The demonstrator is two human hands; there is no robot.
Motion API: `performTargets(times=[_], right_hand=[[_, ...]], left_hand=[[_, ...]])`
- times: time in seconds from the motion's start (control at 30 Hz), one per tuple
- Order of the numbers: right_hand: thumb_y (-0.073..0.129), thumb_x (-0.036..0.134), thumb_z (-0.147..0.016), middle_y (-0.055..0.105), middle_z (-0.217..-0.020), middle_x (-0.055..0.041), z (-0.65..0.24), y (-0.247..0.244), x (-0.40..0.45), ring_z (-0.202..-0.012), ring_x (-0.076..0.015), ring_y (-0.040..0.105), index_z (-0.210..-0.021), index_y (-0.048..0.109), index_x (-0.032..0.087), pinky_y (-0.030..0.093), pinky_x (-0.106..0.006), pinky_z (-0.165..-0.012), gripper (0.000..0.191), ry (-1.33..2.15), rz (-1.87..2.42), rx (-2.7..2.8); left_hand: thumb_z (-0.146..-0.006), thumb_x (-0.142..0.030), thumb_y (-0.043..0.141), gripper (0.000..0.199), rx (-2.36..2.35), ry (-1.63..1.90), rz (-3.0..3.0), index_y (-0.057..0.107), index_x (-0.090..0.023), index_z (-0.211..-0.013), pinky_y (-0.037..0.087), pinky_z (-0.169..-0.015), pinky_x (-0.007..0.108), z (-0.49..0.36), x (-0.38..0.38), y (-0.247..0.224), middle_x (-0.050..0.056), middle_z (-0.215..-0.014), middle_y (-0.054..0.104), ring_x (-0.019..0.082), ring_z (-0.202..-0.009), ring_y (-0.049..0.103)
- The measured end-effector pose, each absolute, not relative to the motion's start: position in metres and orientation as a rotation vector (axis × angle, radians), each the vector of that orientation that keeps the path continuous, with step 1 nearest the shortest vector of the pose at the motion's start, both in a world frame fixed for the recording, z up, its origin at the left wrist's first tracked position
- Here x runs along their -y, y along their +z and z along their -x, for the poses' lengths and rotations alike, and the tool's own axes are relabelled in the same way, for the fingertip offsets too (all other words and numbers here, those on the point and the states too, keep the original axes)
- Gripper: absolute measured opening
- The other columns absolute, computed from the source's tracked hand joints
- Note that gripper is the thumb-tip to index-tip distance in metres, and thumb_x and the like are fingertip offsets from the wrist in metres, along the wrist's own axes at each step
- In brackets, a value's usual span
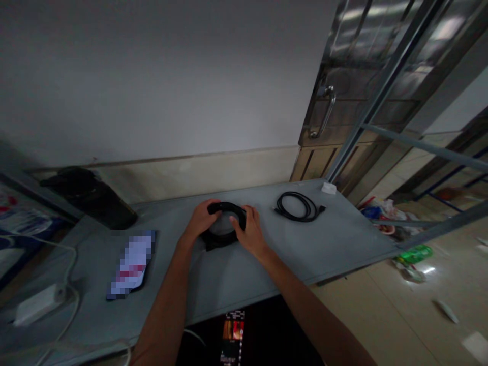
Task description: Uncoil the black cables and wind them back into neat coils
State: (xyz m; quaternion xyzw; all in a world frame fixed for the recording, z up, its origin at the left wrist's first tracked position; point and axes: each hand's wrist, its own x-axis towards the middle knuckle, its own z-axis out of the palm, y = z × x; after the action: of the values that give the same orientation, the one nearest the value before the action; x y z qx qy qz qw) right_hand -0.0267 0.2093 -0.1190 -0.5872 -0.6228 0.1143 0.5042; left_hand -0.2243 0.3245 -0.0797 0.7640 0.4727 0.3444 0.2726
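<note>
Both hands grip a thick black ring (220,240) that looks like a tightly coiled cable, over the middle of the grey tabletop (244,274). My left hand (202,218) closes on its upper left side, thumb along the inner edge. On the right side, my right hand (249,231) wraps its fingers over the outside with the thumb inside the ring. A thinner coiled black cable (299,207) with plugs at its ends lies to the right, touched by neither hand.
A black bottle (93,198) lies tilted at the back left, near a phone (131,264) with a lit screen. A white power adapter (40,305) with a pale cord is at left. A small white block (328,188) sits by the metal post (351,145). Another lit phone (232,338) is below the front edge.
</note>
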Motion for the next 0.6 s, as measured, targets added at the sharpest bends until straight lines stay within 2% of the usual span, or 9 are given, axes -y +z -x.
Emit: performTargets(times=[0.2, 0.37, 0.47, 0.6], right_hand=[[0.064, 0.07, -0.107, 0.067, -0.145, -0.0192, 0.023, -0.114, -0.207, -0.138, -0.0322, 0.065, -0.148, 0.056, 0.017, 0.052, -0.051, -0.125, 0.067, 0.413, 1.371, 1.458], [0.058, 0.068, -0.11, 0.069, -0.147, -0.0191, 0.023, -0.113, -0.207, -0.139, -0.0316, 0.067, -0.15, 0.056, 0.018, 0.054, -0.049, -0.123, 0.064, 0.433, 1.352, 1.452], [0.056, 0.064, -0.113, 0.067, -0.148, -0.0187, -0.001, -0.106, -0.212, -0.142, -0.0304, 0.065, -0.148, 0.057, 0.019, 0.051, -0.049, -0.125, 0.058, 0.294, 1.35, 1.445], [0.056, 0.06, -0.112, 0.068, -0.137, -0.0192, -0.076, -0.094, -0.216, -0.133, -0.0325, 0.065, -0.139, 0.063, 0.018, 0.052, -0.052, -0.12, 0.05, 0.009, 1.512, 1.466]], left_hand=[[-0.082, -0.054, 0.079, 0.046, -1.232, 0.963, -2.009, 0.084, -0.023, -0.116, 0.058, -0.115, 0.054, 0.22, -0.323, -0.078, 0.014, -0.123, 0.086, 0.039, -0.118, 0.079], [-0.092, -0.067, 0.072, 0.045, -1.307, 1.078, -1.911, 0.084, -0.025, -0.103, 0.061, -0.104, 0.051, 0.223, -0.324, -0.077, 0.014, -0.111, 0.087, 0.036, -0.106, 0.081], [-0.095, -0.068, 0.067, 0.047, -1.421, 1.223, -1.844, 0.081, -0.024, -0.101, 0.061, -0.099, 0.049, 0.231, -0.327, -0.076, 0.015, -0.103, 0.085, 0.035, -0.099, 0.08], [-0.099, -0.062, 0.062, 0.042, -1.531, 1.398, -1.785, 0.077, -0.023, -0.102, 0.059, -0.099, 0.048, 0.239, -0.331, -0.074, 0.014, -0.102, 0.084, 0.033, -0.098, 0.079]])
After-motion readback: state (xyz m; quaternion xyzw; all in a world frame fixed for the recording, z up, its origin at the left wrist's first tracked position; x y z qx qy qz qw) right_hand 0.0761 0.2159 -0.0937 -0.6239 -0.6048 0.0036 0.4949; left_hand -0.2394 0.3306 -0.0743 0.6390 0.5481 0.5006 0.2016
